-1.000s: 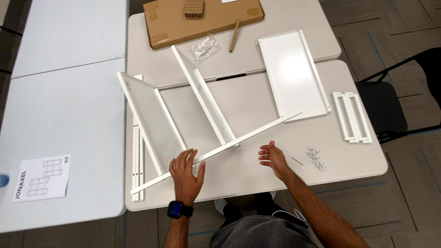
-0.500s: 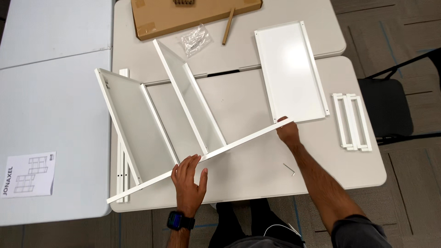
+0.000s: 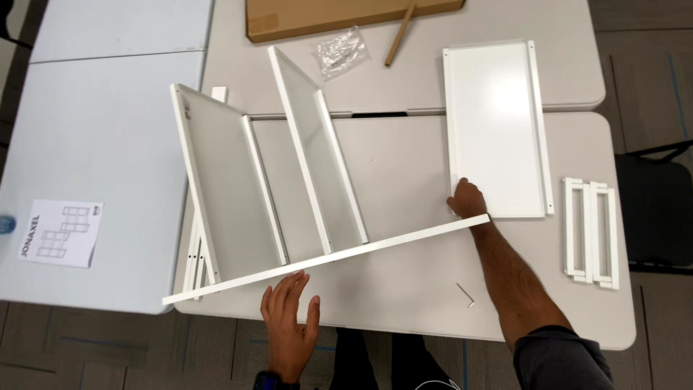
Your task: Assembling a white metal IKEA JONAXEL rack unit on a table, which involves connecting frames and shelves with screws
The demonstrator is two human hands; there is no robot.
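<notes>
the right hand (image 3: 468,200) rests at the far right end of a long white rail (image 3: 325,258), fingers curled down over it where the rail meets the lower left corner of a flat white panel (image 3: 497,126); whether the hand actually clamps the rail or only presses on it cannot be told from above. the left hand (image 3: 290,325) lies spread, palm down and holding nothing, just below the rail's middle, its fingertips (image 3: 292,280) close to the rail's lower edge (contact is too fine to judge). the rail runs slantwise across the front of the grey table (image 3: 404,303), its left end lower and jutting past the table's left edge. two white shelf panels (image 3: 231,188) stand tilted on edge behind it, their near ends meeting the rail. a small hex key (image 3: 465,295) lies on the table beside the right forearm. two white frame pieces (image 3: 592,232) sit near the right edge. further back are a clear bag of fittings (image 3: 341,52), a cardboard box (image 3: 339,16) and a brown stick (image 3: 400,34). an instruction sheet (image 3: 60,232) lies on the pale blue table (image 3: 94,144) at left.
</notes>
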